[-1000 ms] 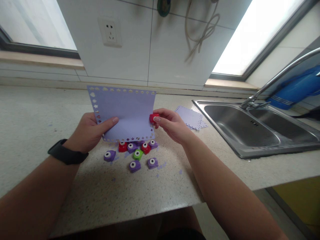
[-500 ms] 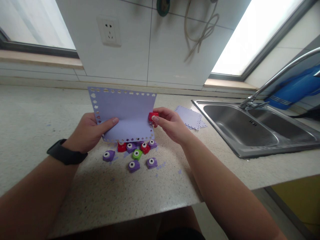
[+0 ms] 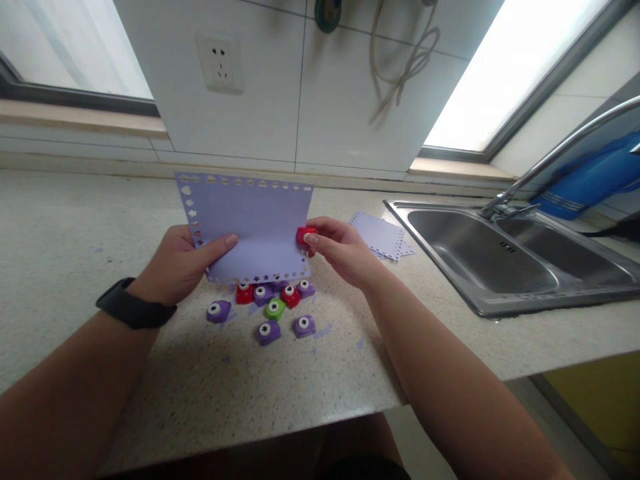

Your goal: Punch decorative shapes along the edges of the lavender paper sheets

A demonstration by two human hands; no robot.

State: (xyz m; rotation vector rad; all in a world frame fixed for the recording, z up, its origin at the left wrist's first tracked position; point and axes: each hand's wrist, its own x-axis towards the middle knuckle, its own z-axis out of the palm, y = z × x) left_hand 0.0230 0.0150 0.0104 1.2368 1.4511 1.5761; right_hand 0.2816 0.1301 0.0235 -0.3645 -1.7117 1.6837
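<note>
My left hand [image 3: 193, 257] grips a lilac sheet of paper [image 3: 250, 220] by its left side, thumb on the front and the other fingers hidden behind. Small shaped holes run along the paper's top, left and bottom edges, with some low on the right edge. At that right edge, my right hand [image 3: 340, 247] pinches a red craft punch [image 3: 305, 235], which sits over the paper's margin. Below the sheet, several more punches lie on the counter: purple ones [image 3: 269, 331], a green one [image 3: 275, 309] and two red ones [image 3: 290, 296].
Punched lilac sheets [image 3: 377, 235] lie stacked right of my right hand, beside a steel sink [image 3: 470, 303] with a tap [image 3: 550, 157]. Paper scraps [image 3: 323, 331] are scattered on the speckled counter [image 3: 320, 380]. Behind rises a tiled wall with a socket [image 3: 220, 63].
Almost nothing differs. The red punch and my right thumb have shifted very slightly at the paper's right edge; both hands keep their holds.
</note>
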